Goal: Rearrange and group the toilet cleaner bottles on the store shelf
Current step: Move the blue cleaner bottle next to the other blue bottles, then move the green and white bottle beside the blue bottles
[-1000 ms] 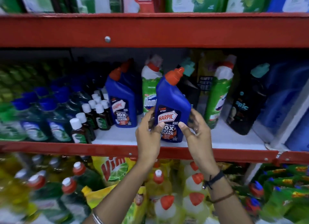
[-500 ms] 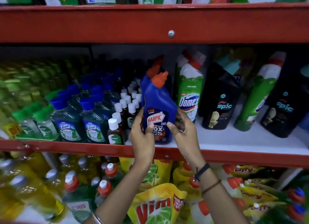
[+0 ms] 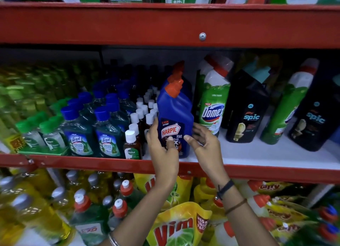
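A blue Harpic bottle (image 3: 174,115) with an orange cap stands upright near the front of the middle shelf (image 3: 257,154). My left hand (image 3: 161,150) grips its lower left side, thumb on the label. My right hand (image 3: 204,144) holds its lower right side. A second blue Harpic bottle stands right behind it, mostly hidden. To the right stand a green-and-white Domex bottle (image 3: 213,106), a black Spic bottle (image 3: 246,109), another green Domex bottle (image 3: 287,106) and a second Spic bottle (image 3: 311,122).
Left of the Harpic bottle stand small brown Dettol bottles (image 3: 132,144) and blue-capped Lizol bottles (image 3: 108,135). The red shelf rail (image 3: 92,163) runs across the front. Below are yellow Vim pouches (image 3: 182,227) and dish-liquid bottles. A red upper shelf beam (image 3: 165,25) hangs above.
The Harpic bottle, held in both hands, has moved left along the shelf to just in front of the other Harpic bottle and now stands beside the Dettol bottles. My view has shifted left.
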A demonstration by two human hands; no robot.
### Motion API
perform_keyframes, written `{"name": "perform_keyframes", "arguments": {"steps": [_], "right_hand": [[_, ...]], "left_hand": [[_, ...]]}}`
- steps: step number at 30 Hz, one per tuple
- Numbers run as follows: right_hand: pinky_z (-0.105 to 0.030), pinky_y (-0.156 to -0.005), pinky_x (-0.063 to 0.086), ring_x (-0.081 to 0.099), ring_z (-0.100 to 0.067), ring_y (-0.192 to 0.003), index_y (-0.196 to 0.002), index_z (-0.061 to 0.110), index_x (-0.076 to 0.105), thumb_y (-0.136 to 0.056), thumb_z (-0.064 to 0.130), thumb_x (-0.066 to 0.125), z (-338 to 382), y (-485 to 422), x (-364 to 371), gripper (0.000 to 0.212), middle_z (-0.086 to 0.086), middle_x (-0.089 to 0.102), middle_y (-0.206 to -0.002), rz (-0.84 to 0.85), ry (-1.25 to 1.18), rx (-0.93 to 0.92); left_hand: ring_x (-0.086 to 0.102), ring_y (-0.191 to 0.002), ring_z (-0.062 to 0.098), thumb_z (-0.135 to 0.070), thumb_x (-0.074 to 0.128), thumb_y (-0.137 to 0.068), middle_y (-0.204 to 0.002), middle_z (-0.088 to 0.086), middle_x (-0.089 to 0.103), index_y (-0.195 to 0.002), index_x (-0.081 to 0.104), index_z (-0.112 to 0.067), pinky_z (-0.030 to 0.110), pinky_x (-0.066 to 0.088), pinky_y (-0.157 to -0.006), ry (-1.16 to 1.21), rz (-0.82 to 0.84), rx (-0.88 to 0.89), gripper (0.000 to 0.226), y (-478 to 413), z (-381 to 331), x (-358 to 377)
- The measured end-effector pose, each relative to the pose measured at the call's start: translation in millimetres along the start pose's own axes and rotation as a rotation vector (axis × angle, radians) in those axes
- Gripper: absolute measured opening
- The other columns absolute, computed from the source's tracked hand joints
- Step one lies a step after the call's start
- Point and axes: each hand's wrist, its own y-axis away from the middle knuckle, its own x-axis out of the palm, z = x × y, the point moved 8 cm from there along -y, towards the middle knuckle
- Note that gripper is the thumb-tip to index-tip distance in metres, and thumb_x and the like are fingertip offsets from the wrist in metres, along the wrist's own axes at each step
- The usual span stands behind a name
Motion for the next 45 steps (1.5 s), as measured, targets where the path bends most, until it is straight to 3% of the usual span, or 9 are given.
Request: {"name": "perform_keyframes", "arguments": {"steps": [7, 17, 23, 27, 31, 34, 37, 40, 45], "right_hand": [[-0.024, -0.089, 0.054, 0.068, -0.010, -0.105, -0.112, 0.013, 0.063, -0.089, 0.009, 0.061, 15, 12, -84, 0.023, 0.001, 0.073, -0.107, -0.193, -0.133, -0.051], [-0.052, -0.097, 0.050, 0.063, -0.021, -0.107, -0.103, 0.029, 0.060, -0.091, 0.031, 0.057, -8, 8, -252, 0.013, -0.006, 0.067, -0.113, -0.624, -0.024, -0.043], [-0.040, -0.111, 0.038, 0.050, -0.017, -0.126, -0.131, 0.016, 0.048, -0.099, 0.023, 0.043, -33, -36, -282, 0.033, -0.004, 0.053, -0.137, -0.481, 0.006, 0.054], [-0.026, -0.110, 0.033, 0.041, -0.016, -0.134, -0.145, 0.013, 0.032, -0.100, 0.018, 0.038, -48, -62, -281, 0.045, -0.003, 0.042, -0.145, -0.359, 0.031, 0.107], [-0.040, -0.109, 0.041, 0.051, -0.022, -0.128, -0.142, 0.014, 0.037, -0.096, 0.012, 0.040, -65, -79, -276, 0.047, -0.009, 0.050, -0.144, -0.253, 0.081, 0.167], [-0.035, -0.098, 0.048, 0.059, -0.021, -0.114, -0.131, 0.006, 0.047, -0.092, -0.004, 0.041, -60, -79, -279, 0.042, -0.011, 0.061, -0.127, -0.237, 0.147, 0.116], [-0.025, -0.087, 0.051, 0.062, -0.022, -0.104, -0.122, 0.006, 0.051, -0.087, -0.006, 0.052, -52, -73, -286, 0.037, -0.005, 0.064, -0.109, -0.260, 0.155, 0.050], [-0.008, -0.076, 0.050, 0.063, -0.016, -0.096, -0.119, 0.011, 0.053, -0.083, -0.005, 0.060, -49, -63, -288, 0.040, 0.005, 0.063, -0.100, -0.297, 0.138, 0.021], [-0.034, -0.088, 0.053, 0.063, -0.021, -0.104, -0.119, 0.016, 0.056, -0.080, 0.009, 0.071, -43, -40, -282, 0.043, -0.012, 0.063, -0.118, -0.348, 0.104, 0.013]], "left_hand": [[0.031, -0.142, 0.009, 0.001, 0.046, -0.092, -0.149, 0.002, 0.036, -0.136, 0.041, -0.016, 0.023, 0.029, -0.114, 0.143, -0.023, 0.245, 0.048, 49, -41, 42], [0.045, -0.129, 0.004, -0.006, 0.044, -0.094, -0.134, -0.004, 0.051, -0.127, 0.049, -0.028, 0.015, 0.037, -0.104, 0.204, 0.371, 0.163, 0.039, 83, -56, 197], [0.037, -0.134, 0.004, -0.008, 0.049, -0.094, -0.140, -0.016, 0.038, -0.137, 0.037, -0.034, 0.029, 0.034, -0.113, 0.159, 0.570, -0.034, 0.051, 93, -27, 284], [0.032, -0.130, 0.003, 0.004, 0.048, -0.091, -0.144, -0.005, 0.033, -0.146, 0.029, -0.014, -0.004, 0.024, -0.099, 0.040, 0.513, -0.018, 0.061, 90, -22, 307], [0.034, -0.125, -0.003, 0.011, 0.049, -0.086, -0.145, 0.007, 0.038, -0.144, 0.033, -0.012, -0.009, 0.023, -0.092, 0.018, 0.431, -0.023, 0.065, 87, -15, 312], [0.041, -0.122, -0.003, 0.013, 0.053, -0.083, -0.137, -0.001, 0.042, -0.142, 0.038, -0.015, 0.003, 0.035, -0.098, 0.054, 0.396, -0.030, 0.068, 85, -12, 310], [0.052, -0.126, 0.017, 0.016, 0.053, -0.079, -0.141, 0.004, 0.048, -0.140, 0.040, -0.027, 0.038, 0.048, -0.104, 0.096, 0.378, -0.060, 0.075, 84, -6, 308], [0.055, -0.124, 0.017, 0.016, 0.056, -0.079, -0.138, 0.007, 0.053, -0.138, 0.041, -0.031, 0.043, 0.051, -0.100, 0.083, 0.363, -0.073, 0.077, 85, -6, 303], [0.060, -0.116, 0.011, -0.021, 0.068, -0.077, -0.126, -0.020, 0.059, -0.130, 0.045, -0.044, 0.045, 0.055, -0.093, 0.051, 0.313, -0.071, 0.062, 84, -14, 281]]}}
